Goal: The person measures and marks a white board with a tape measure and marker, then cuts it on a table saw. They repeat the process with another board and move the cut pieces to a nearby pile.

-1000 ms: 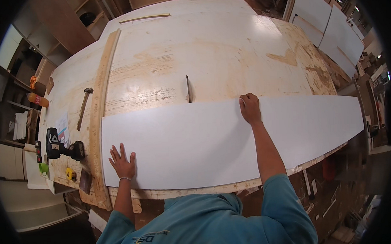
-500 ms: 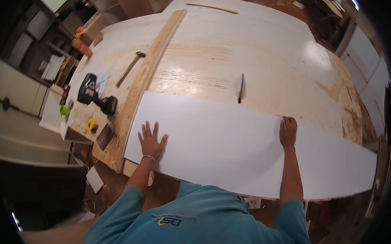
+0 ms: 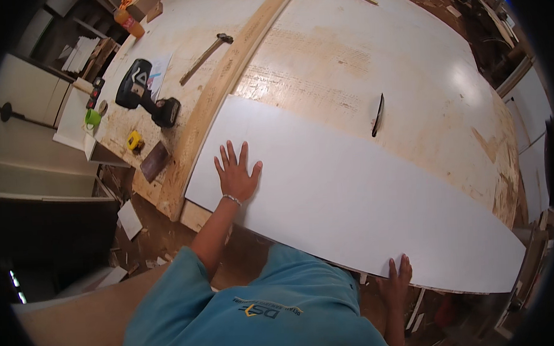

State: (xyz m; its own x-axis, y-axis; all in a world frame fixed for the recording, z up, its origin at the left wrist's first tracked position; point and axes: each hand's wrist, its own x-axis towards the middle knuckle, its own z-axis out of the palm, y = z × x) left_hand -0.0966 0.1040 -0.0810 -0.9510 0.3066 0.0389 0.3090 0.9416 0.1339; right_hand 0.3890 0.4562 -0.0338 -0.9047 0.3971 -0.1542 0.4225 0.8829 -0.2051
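A long white panel (image 3: pixel 346 195) lies flat along the near side of the worktable, its left end against a wooden straight strip (image 3: pixel 223 82). My left hand (image 3: pixel 238 179) presses flat on the panel near that end, fingers spread. Down at the panel's near edge is my right hand (image 3: pixel 395 282), its visible fingers stretched out over the edge; the thumb is hard to make out. A slim dark pointed object (image 3: pixel 378 115), its kind unclear, rests just beyond the panel's far edge.
Left of the strip lie a hammer (image 3: pixel 206 58), a cordless drill (image 3: pixel 142 92), a yellow tape measure (image 3: pixel 134 140) and a brown block (image 3: pixel 156 161). An orange bottle (image 3: pixel 128 22) stands farther back. The worktable (image 3: pixel 426 61) has worn, scratched patches. Offcuts litter the floor.
My right hand has left the panel's far edge and come back to its near edge. My left hand stays flat on the panel. The view has shifted.
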